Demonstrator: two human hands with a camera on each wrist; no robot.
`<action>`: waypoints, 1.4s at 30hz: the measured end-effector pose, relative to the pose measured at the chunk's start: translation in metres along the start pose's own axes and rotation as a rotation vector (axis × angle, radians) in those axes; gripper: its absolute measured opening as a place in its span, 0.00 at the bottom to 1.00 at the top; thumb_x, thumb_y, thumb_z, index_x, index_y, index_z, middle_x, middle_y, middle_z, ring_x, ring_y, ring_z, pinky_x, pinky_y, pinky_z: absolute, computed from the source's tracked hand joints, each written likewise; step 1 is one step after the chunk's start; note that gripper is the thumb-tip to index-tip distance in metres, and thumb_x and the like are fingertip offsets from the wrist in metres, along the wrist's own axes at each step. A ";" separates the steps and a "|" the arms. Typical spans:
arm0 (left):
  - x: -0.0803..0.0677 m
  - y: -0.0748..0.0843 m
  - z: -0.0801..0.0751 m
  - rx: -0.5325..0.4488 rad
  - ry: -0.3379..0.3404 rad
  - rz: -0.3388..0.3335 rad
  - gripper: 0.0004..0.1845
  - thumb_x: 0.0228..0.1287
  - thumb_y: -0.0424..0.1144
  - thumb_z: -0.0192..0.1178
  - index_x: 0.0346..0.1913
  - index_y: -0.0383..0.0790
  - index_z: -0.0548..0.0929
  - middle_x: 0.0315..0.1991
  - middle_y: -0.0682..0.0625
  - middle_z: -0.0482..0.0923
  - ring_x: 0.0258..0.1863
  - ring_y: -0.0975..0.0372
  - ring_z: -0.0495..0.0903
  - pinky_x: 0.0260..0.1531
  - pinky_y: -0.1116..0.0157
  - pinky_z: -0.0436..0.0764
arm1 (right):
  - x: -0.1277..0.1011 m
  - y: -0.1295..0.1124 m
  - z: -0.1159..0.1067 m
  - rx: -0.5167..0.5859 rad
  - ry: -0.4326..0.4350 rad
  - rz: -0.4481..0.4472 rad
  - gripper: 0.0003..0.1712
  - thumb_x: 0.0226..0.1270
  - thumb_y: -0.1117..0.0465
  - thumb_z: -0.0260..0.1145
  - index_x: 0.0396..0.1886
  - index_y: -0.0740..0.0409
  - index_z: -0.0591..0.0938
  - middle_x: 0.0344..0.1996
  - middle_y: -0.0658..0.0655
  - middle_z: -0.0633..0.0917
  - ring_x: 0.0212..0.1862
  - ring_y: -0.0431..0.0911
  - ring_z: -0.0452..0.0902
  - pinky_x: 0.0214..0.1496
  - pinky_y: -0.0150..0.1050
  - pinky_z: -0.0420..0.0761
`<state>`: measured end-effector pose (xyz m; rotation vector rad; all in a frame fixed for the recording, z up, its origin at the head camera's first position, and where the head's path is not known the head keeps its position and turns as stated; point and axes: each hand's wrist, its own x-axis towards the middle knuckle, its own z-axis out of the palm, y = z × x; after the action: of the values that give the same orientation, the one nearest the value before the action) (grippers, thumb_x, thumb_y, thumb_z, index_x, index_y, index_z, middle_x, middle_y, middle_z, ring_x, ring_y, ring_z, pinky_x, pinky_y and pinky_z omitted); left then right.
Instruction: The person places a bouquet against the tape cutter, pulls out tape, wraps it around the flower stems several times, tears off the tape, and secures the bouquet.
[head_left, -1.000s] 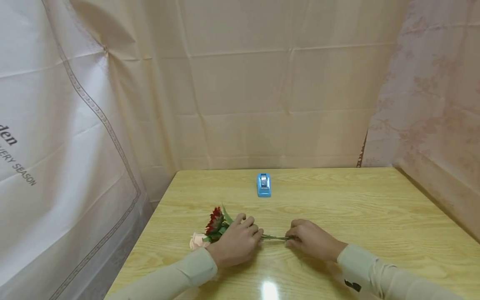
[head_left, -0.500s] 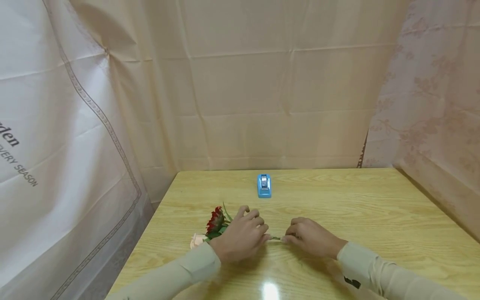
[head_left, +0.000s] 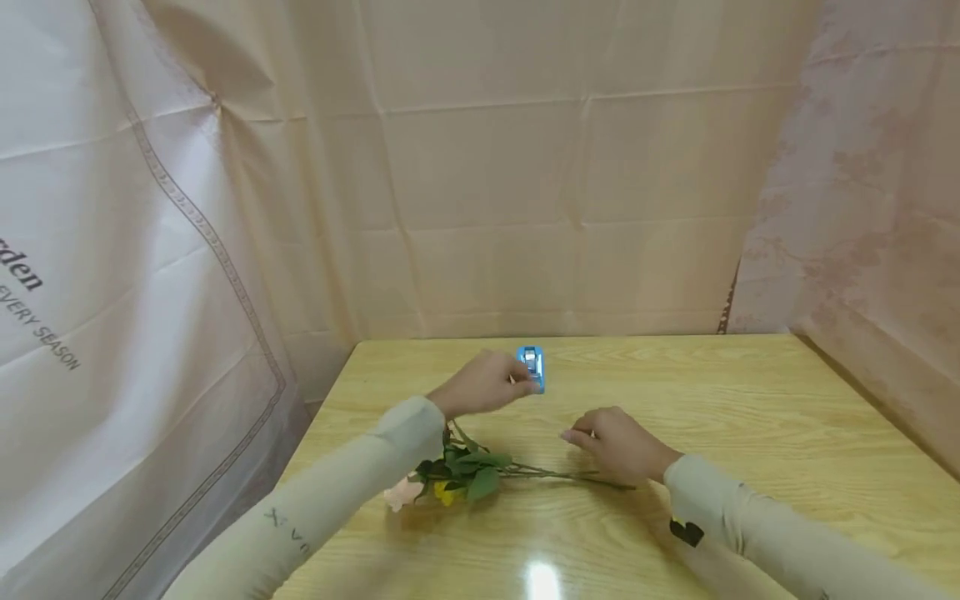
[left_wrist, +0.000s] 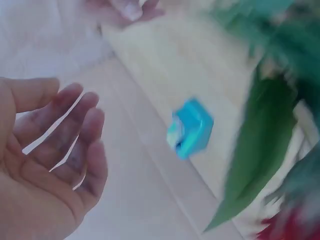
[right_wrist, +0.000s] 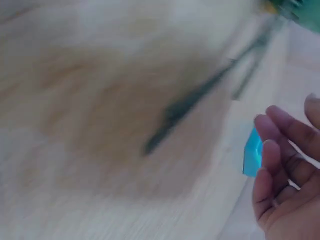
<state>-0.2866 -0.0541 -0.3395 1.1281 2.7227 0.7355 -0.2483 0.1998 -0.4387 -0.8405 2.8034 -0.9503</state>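
Observation:
My left hand (head_left: 483, 383) is nearest to a blue tape dispenser (head_left: 541, 367), partly covering it in the head view. In the left wrist view its fingers curve loosely around nothing, apart from the dispenser. Loosely bent too, and holding nothing, my right hand (head_left: 618, 442) hovers near the ends of the flower stems (head_left: 551, 475). The flowers lie on the table in a bunch, with green leaves (head_left: 483, 482), a pale pink rose (head_left: 402, 493) and a yellow bloom (head_left: 444, 493). My left sleeve hides the red flower (left_wrist: 292, 225) in the head view; the left wrist view shows it blurred.
The wooden table (head_left: 750, 417) carries the bunch and the dispenser, which stands near its far edge. Behind it hangs a beige cloth (head_left: 480, 167), with a printed white cloth (head_left: 97, 333) at left and a patterned one (head_left: 870, 192) at right.
Both hands have let go of the stems. My left hand has moved away over to the dispenser, while my right hand has risen slightly. The bunch now rests on the table, its yellow bloom showing.

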 end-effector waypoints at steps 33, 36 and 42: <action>0.089 -0.062 0.059 -0.063 0.055 -0.401 0.08 0.60 0.31 0.74 0.29 0.35 0.84 0.24 0.49 0.82 0.22 0.61 0.80 0.23 0.66 0.79 | 0.101 0.019 0.000 0.570 0.132 0.521 0.19 0.77 0.59 0.63 0.35 0.74 0.86 0.15 0.51 0.78 0.16 0.38 0.63 0.22 0.32 0.68; 0.090 -0.060 0.060 -0.024 0.053 -0.407 0.08 0.62 0.34 0.74 0.31 0.35 0.85 0.24 0.50 0.81 0.21 0.62 0.76 0.21 0.67 0.76 | 0.101 0.019 0.003 0.608 0.195 0.563 0.18 0.74 0.60 0.65 0.32 0.73 0.87 0.14 0.51 0.79 0.17 0.39 0.65 0.23 0.33 0.66; 0.091 -0.062 0.063 -0.015 0.073 -0.424 0.07 0.65 0.35 0.71 0.38 0.33 0.87 0.30 0.49 0.84 0.26 0.61 0.81 0.26 0.67 0.81 | 0.103 0.018 0.002 0.620 0.264 0.580 0.17 0.77 0.59 0.64 0.46 0.73 0.85 0.26 0.55 0.83 0.28 0.42 0.73 0.32 0.36 0.74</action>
<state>-0.3751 -0.0045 -0.4160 0.4961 2.8632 0.7375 -0.3438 0.1568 -0.4395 0.1732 2.4217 -1.7264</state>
